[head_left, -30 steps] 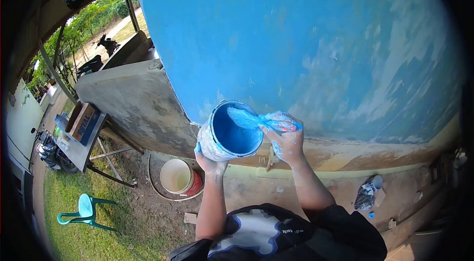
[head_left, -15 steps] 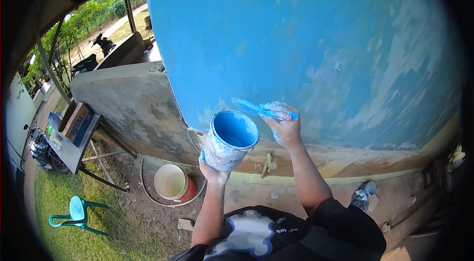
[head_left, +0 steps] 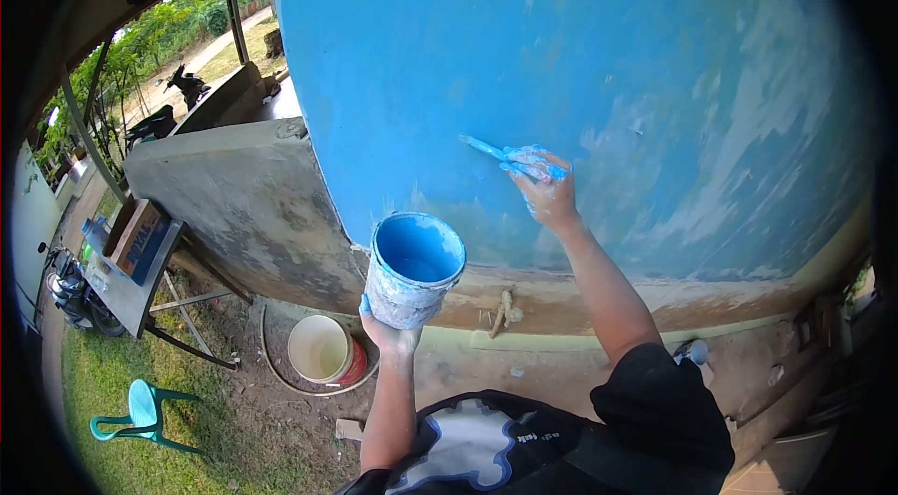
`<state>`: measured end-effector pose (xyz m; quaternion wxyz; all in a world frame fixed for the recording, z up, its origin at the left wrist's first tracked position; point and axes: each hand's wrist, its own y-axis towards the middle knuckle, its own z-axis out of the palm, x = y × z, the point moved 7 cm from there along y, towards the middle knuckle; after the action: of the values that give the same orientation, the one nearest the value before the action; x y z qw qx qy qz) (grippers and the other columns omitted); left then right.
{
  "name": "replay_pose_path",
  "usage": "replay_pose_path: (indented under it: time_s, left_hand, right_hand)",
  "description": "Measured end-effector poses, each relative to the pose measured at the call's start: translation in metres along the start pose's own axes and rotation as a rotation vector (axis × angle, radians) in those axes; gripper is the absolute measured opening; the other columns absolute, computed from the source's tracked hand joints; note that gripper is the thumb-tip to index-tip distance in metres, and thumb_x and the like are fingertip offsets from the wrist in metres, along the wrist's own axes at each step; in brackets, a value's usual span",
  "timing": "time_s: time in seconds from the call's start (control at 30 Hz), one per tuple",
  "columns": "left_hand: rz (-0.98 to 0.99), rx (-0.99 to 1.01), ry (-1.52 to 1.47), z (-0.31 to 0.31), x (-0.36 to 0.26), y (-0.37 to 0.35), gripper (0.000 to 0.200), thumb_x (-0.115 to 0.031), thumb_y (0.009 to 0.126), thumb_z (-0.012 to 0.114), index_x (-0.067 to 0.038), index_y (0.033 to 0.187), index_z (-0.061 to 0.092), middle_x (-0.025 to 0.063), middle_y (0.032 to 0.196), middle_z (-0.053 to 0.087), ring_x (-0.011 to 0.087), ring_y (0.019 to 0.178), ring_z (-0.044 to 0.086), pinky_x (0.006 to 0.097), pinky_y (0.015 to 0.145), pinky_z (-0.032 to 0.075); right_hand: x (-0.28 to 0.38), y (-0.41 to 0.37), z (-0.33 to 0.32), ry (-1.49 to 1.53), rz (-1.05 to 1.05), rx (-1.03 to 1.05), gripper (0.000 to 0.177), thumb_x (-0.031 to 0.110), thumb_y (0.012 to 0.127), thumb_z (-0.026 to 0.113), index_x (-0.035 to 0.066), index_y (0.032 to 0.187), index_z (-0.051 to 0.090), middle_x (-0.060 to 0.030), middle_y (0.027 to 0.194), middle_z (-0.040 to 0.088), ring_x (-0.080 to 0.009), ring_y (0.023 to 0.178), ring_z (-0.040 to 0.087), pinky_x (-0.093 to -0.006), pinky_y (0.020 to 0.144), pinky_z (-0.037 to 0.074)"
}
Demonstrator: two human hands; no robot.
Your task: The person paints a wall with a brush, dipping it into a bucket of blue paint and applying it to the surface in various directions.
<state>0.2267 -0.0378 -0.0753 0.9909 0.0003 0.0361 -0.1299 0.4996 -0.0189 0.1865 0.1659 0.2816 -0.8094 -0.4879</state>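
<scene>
My left hand (head_left: 390, 334) is closed round the lower part of a paint-smeared bucket (head_left: 404, 297), tilted so that its mouth faces me. Blue paint (head_left: 416, 261) lies inside it. In my right hand (head_left: 545, 186), smeared with blue and white, is a blue-coated paintbrush (head_left: 486, 149), its tip pointing up and left at the wall (head_left: 402, 74). That wall is mostly blue, with whitish streaks at the right and along its lower edge. The bucket is below and left of the brush.
A white bucket (head_left: 320, 350) stands on the ground inside a loop of hose (head_left: 271, 366). Pipe fittings (head_left: 502, 313) stick out at the wall's foot. Further left are a green plastic chair (head_left: 143, 406), a table (head_left: 140, 294) with a box, and a low grey wall (head_left: 234, 186).
My right hand has raised the brush up the wall, away from the bucket's rim. My left hand and the bucket have shifted slightly left.
</scene>
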Motion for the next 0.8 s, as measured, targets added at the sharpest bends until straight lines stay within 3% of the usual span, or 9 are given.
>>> replay_pose_path:
  time_s: [0.1,0.17,0.3,0.43,0.5,0.53,0.6,0.73,0.8]
  left_hand:
    - [-0.001,0.046,0.013,0.005,-0.005,-0.006,0.072,-0.048,0.102,0.033,-0.008,0.162,0.032,0.021,0.166,0.031,0.0473,0.151,0.033,0.0698,0.121,0.028]
    - [0.023,0.059,0.0,0.01,-0.008,-0.011,0.072,-0.047,0.101,0.034,-0.008,0.162,0.03,0.0214,0.167,0.029,0.0486,0.151,0.031,0.071,0.12,0.027]
    - [0.01,0.035,-0.011,0.015,-0.005,-0.02,0.074,-0.049,0.101,0.035,-0.009,0.163,0.03,0.0215,0.168,0.028,0.049,0.151,0.03,0.0712,0.12,0.027]
    - [0.01,0.007,0.008,0.014,-0.003,-0.025,0.075,-0.05,0.1,0.036,-0.009,0.163,0.03,0.0214,0.168,0.028,0.049,0.151,0.03,0.0711,0.12,0.027]
    - [0.021,-0.002,0.011,0.013,-0.003,-0.026,0.075,-0.05,0.1,0.037,-0.01,0.163,0.03,0.0213,0.168,0.028,0.049,0.151,0.03,0.0711,0.12,0.027]
    - [0.031,-0.011,0.015,0.013,-0.004,-0.026,0.075,-0.05,0.1,0.037,-0.01,0.163,0.03,0.0213,0.168,0.028,0.049,0.151,0.03,0.0711,0.12,0.028]
    - [0.03,-0.009,0.007,0.015,-0.005,-0.029,0.075,-0.05,0.1,0.037,-0.01,0.163,0.03,0.0212,0.167,0.029,0.0488,0.151,0.031,0.0709,0.12,0.028]
    - [0.024,0.038,-0.015,0.019,-0.007,-0.036,0.073,-0.05,0.1,0.037,-0.011,0.162,0.032,0.0204,0.167,0.031,0.0483,0.15,0.033,0.0703,0.12,0.029]
    - [0.049,-0.006,-0.007,0.006,-0.012,-0.037,0.073,-0.05,0.1,0.037,-0.011,0.162,0.033,0.0199,0.167,0.031,0.0483,0.15,0.034,0.07,0.12,0.03]
  right_hand:
    - [0.032,-0.022,0.007,-0.158,-0.194,0.095,0.014,0.009,0.087,0.077,0.002,0.099,0.076,-0.0138,0.103,0.076,-0.0328,0.097,0.071,-0.0426,0.085,0.058]
    - [0.013,-0.054,0.046,0.09,0.16,0.353,0.012,0.011,0.09,0.075,0.007,0.1,0.077,-0.0108,0.108,0.076,-0.0297,0.1,0.072,-0.0409,0.097,0.055]
    - [-0.013,-0.066,0.072,-0.004,0.275,0.391,0.02,0.012,0.088,0.075,0.001,0.105,0.075,-0.0164,0.106,0.075,-0.0372,0.09,0.072,-0.0443,0.081,0.059]
    - [-0.01,-0.008,0.032,0.067,0.221,0.17,0.015,0.007,0.087,0.077,0.001,0.1,0.074,-0.0138,0.105,0.076,-0.0333,0.092,0.072,-0.0415,0.079,0.06]
    - [0.012,0.014,0.006,-0.009,0.009,0.009,0.014,0.004,0.085,0.077,0.002,0.099,0.075,-0.0153,0.103,0.075,-0.035,0.092,0.072,-0.0424,0.08,0.059]
    - [0.014,0.012,0.006,-0.008,0.008,0.007,0.014,0.004,0.085,0.077,0.002,0.099,0.075,-0.0153,0.103,0.075,-0.035,0.092,0.072,-0.0424,0.08,0.059]
    - [0.01,-0.002,0.02,0.113,0.188,0.147,0.019,0.012,0.088,0.075,-0.001,0.103,0.073,-0.019,0.107,0.075,-0.0377,0.092,0.073,-0.042,0.08,0.059]
    - [-0.002,-0.069,0.082,0.151,0.22,0.309,0.02,0.015,0.09,0.074,0.0,0.103,0.074,-0.0193,0.108,0.075,-0.0379,0.093,0.073,-0.0435,0.081,0.059]
    - [-0.01,-0.086,0.099,-0.008,0.29,0.431,0.019,0.009,0.087,0.076,0.004,0.105,0.074,-0.0127,0.105,0.075,-0.0365,0.092,0.072,-0.0416,0.08,0.059]
